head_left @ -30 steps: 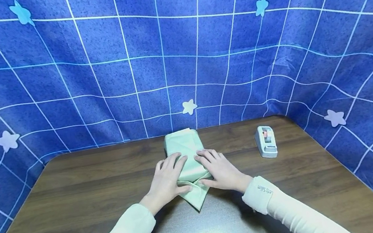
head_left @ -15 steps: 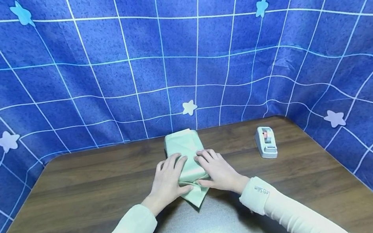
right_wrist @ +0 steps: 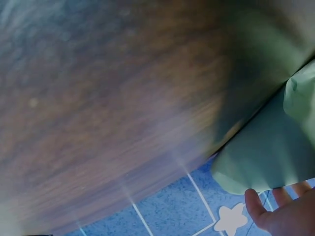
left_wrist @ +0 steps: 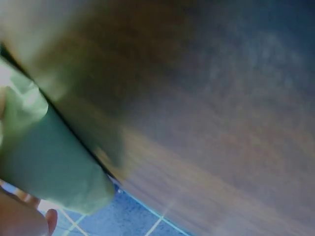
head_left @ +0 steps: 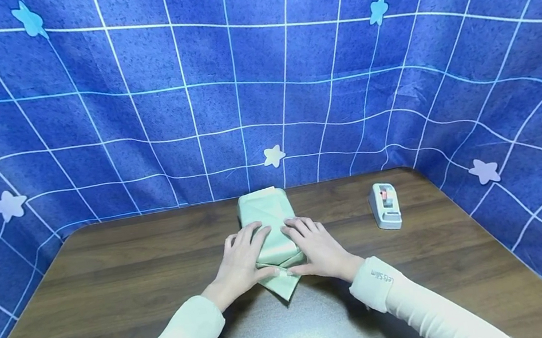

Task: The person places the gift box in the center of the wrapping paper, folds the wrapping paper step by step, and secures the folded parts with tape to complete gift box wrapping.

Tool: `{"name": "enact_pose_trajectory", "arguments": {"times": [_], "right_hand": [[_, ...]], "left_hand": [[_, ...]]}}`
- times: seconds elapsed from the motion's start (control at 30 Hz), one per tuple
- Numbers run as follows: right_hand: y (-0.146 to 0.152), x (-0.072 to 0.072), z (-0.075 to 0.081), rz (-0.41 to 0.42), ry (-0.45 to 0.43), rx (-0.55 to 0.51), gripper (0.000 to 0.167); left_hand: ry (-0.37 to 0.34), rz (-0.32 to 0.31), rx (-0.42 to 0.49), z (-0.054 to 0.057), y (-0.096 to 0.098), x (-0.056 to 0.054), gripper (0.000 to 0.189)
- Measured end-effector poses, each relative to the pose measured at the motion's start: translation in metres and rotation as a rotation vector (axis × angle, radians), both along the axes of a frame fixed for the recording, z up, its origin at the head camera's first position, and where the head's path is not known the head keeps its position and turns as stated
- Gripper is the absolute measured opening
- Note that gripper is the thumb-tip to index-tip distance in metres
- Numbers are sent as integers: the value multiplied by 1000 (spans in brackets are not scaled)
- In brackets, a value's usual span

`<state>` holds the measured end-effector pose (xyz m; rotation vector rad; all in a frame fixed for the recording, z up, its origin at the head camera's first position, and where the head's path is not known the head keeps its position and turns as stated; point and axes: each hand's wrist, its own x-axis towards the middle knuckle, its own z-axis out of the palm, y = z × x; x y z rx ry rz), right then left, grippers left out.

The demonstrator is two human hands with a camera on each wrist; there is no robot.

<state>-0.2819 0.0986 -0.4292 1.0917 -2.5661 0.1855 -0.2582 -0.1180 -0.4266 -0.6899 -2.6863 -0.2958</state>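
Note:
A box-shaped package [head_left: 267,207] wrapped in pale green paper lies on the brown table. From its near end a pointed paper flap [head_left: 285,289] sticks out toward the person. My left hand [head_left: 242,257] rests on the package's left side, fingers spread over the top and thumb touching the folded near end. On the right side, my right hand [head_left: 318,249] lies the same way, its thumb tip close to the other thumb over the flap. Both wrist views show the smooth green side of the package [left_wrist: 49,157], with fingertips over its upper edge.
A light blue tape dispenser [head_left: 386,208] with a small pinkish roll stands at the back right of the wood-grain table [head_left: 149,267]. Behind and beside the table hangs a blue curtain [head_left: 220,101] with white grid lines and stars.
The thumbs have slid inward along the folded near end and are closer together over the flap. The other fingers have stayed on top, and the package has hardly moved.

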Motion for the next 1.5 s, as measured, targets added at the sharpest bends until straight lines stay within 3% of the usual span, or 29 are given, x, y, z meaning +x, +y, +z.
{"name": "enact_pose_trajectory", "arguments": {"times": [0.23, 0.5, 0.87, 1.13, 1.37, 1.5], "right_hand": [[-3, 2, 1, -6, 5, -8, 82], [-3, 0, -1, 4, -17, -16, 84], [-3, 0, -1, 42, 21, -53, 85], [-2, 0, -2, 53, 34, -71, 84], [-2, -1, -2, 59, 46, -77, 85], [-2, -1, -3, 76, 84, -82, 84]], "left_hand": [[-12, 11, -37, 3, 0, -1, 80], [-6, -114, -14, 1, -13, -4, 92], [38, -214, -65, 7, -24, -7, 101], [36, -221, -136, 8, -23, -4, 98], [31, -230, -125, 7, -27, -4, 98], [47, -229, -162, 7, -27, -5, 98]]}}
